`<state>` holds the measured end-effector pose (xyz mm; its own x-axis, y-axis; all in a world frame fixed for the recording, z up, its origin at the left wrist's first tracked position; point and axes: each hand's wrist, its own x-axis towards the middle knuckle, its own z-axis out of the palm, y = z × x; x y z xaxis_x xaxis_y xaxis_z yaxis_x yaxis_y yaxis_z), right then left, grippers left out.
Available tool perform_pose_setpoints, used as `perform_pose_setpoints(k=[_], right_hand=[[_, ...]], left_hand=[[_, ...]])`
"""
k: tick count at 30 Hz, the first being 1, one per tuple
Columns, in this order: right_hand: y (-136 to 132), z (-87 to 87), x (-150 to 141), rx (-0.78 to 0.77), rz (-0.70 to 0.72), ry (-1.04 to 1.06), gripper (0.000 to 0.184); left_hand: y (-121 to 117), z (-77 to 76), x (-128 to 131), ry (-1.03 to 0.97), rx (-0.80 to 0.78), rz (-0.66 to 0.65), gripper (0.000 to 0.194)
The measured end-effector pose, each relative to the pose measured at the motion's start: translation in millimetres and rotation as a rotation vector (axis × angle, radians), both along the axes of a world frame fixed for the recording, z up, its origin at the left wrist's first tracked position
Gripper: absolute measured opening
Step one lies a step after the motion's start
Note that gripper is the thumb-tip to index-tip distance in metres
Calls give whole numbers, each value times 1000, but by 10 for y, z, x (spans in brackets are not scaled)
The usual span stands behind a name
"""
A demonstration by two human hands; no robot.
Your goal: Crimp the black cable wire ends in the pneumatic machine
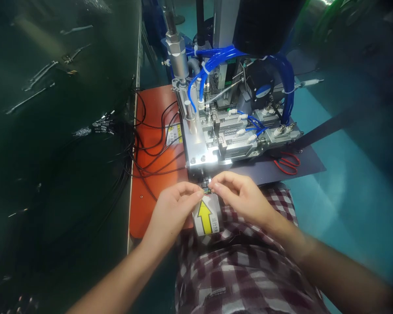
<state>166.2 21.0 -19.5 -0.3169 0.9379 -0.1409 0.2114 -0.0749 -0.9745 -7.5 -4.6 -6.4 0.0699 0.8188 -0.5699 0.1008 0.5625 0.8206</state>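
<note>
My left hand (178, 203) and my right hand (239, 192) meet at the front of a metal machine (199, 152). Thumb and forefinger of each are pinched together. Between the fingertips run thin coloured wires (207, 191), greenish and very small; their ends are hidden by the fingers. Just below the fingertips is a rounded part with a white label and a yellow arrow (205, 216) pointing at the machine. Black cables (157, 152) lie over the orange plate (163, 183) to the left of the machine.
A dark table (68, 196) on the left carries a bundle of cables with stripped ends (105, 124) and several loose cable pieces (41, 76). Blue air hoses (222, 54) arch above the machine. Red-handled pliers (287, 163) lie at its right front.
</note>
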Motion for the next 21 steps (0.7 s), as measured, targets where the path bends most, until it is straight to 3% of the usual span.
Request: perform_pose_setpoints(k=[4,8,10,13,15,18,21], right_hand=[[-24,6,-4,187,52,-96,8],[-30,8,-45,256,36,-84,10],[-12,1,-56,179,28,-24,11],[33,-17,-51,-53,7,125,12],[62,-27,-29,-171,0,182,14],[79,-44,25,-238,-10,185,17],[68,-79,68,-255,-37,174,18]], left_hand=[[9,-18,-6,-16,-12,5,25],[25,23,5,-7,-27,-5,25],[33,56,15,33,-54,-20,27],[39,80,37,99,-15,-48,27],[33,65,50,163,140,-69,21],[12,5,54,375,518,-166,8],[-1,-63,35,569,803,-349,16]])
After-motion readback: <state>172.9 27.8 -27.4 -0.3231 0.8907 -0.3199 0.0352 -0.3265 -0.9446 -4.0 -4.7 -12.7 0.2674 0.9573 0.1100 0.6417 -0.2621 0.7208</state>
